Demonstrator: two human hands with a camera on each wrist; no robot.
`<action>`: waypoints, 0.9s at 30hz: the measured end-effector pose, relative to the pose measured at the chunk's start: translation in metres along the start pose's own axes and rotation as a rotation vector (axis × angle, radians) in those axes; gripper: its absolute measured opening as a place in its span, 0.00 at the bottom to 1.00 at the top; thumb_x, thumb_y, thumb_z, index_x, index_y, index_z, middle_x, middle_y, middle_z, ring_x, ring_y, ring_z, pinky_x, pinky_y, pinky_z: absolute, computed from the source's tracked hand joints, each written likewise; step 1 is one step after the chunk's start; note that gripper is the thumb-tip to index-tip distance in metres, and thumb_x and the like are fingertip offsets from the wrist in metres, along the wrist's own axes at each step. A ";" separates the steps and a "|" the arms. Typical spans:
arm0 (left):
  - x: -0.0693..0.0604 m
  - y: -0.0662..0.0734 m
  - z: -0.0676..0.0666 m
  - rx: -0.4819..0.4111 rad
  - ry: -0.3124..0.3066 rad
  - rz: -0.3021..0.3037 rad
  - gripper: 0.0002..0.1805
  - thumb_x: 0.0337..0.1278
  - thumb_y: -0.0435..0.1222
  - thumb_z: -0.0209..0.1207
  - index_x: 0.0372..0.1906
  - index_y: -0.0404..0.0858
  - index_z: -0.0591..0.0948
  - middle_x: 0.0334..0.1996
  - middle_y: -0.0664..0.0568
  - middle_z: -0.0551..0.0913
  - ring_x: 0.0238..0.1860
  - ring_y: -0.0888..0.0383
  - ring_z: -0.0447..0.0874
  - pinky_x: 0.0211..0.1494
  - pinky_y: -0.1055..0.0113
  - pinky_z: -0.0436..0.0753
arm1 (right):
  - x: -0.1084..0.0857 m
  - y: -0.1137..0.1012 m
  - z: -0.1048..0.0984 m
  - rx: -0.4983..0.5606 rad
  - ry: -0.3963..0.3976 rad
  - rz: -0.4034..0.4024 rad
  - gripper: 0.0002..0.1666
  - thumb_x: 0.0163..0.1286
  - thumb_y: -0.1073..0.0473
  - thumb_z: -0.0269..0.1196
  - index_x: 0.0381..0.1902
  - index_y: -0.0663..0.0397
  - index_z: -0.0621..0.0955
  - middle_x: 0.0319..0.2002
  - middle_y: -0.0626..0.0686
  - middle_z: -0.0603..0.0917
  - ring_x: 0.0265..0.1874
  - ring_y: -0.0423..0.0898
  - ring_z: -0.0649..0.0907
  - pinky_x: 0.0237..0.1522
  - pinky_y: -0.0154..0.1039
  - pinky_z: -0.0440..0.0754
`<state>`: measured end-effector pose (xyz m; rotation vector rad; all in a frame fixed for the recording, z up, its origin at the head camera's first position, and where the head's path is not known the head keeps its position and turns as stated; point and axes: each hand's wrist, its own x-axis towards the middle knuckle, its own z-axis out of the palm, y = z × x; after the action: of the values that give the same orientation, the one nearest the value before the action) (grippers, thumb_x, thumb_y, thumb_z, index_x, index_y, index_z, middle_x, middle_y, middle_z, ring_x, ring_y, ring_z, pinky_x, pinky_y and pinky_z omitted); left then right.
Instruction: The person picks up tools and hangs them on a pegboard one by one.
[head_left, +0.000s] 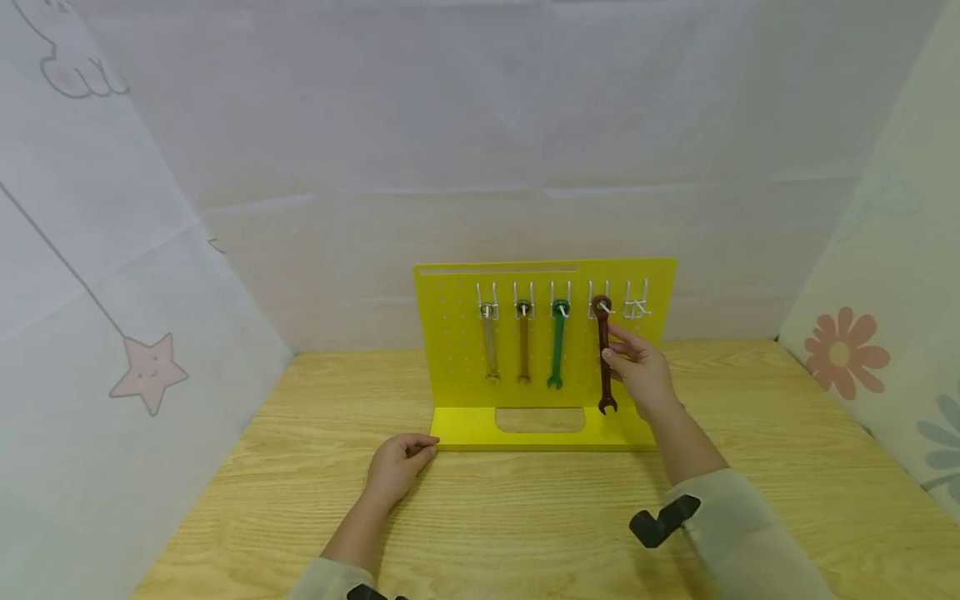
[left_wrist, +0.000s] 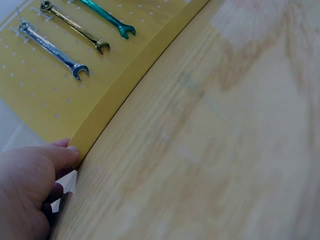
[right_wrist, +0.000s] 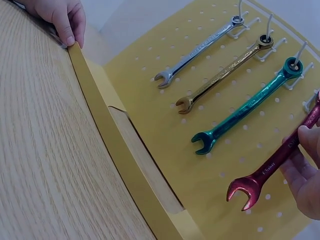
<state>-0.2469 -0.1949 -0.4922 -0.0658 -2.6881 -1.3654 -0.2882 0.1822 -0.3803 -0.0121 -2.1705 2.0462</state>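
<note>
My right hand [head_left: 640,372] pinches the shank of a red combination wrench [right_wrist: 272,163] between thumb and fingers. Its ring end is at the fourth hook from the left, with the open jaw pointing down. The left hand [left_wrist: 30,185] pinches the front left corner of a yellow pegboard stand [head_left: 465,429]. Three more wrenches hang from hooks left of the red one: a silver wrench [right_wrist: 197,52], a gold wrench [right_wrist: 225,72] and a green wrench [right_wrist: 247,106]. In the left wrist view, the red wrench and right hand are out of sight.
At the board's right end is a white wire hook [head_left: 636,308] with no wrench on it. The stand rests on a wooden table [head_left: 525,517], its base having a cut-out slot. Pale printed cloth [head_left: 480,167] hangs behind and on both sides.
</note>
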 end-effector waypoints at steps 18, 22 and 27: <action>-0.002 0.000 -0.001 -0.008 0.001 0.006 0.07 0.60 0.36 0.64 0.41 0.43 0.89 0.41 0.52 0.88 0.40 0.61 0.80 0.44 0.67 0.79 | 0.005 0.006 0.007 0.039 0.024 0.059 0.25 0.73 0.60 0.59 0.66 0.60 0.72 0.40 0.38 0.79 0.39 0.31 0.81 0.44 0.26 0.81; -0.002 0.001 -0.001 -0.014 0.003 -0.006 0.07 0.60 0.36 0.64 0.41 0.44 0.89 0.42 0.53 0.88 0.41 0.61 0.80 0.46 0.66 0.79 | 0.005 0.007 0.009 0.065 0.031 0.068 0.23 0.73 0.60 0.59 0.61 0.65 0.73 0.39 0.39 0.81 0.39 0.32 0.82 0.46 0.26 0.82; -0.002 0.001 -0.001 -0.008 0.004 -0.001 0.07 0.60 0.36 0.64 0.42 0.43 0.89 0.43 0.52 0.88 0.42 0.60 0.81 0.47 0.64 0.80 | 0.005 0.007 0.009 0.058 0.028 0.074 0.25 0.73 0.60 0.59 0.64 0.63 0.72 0.46 0.43 0.80 0.43 0.32 0.79 0.49 0.25 0.80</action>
<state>-0.2443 -0.1953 -0.4909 -0.0622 -2.6798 -1.3743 -0.2954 0.1741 -0.3873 -0.1152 -2.1235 2.1339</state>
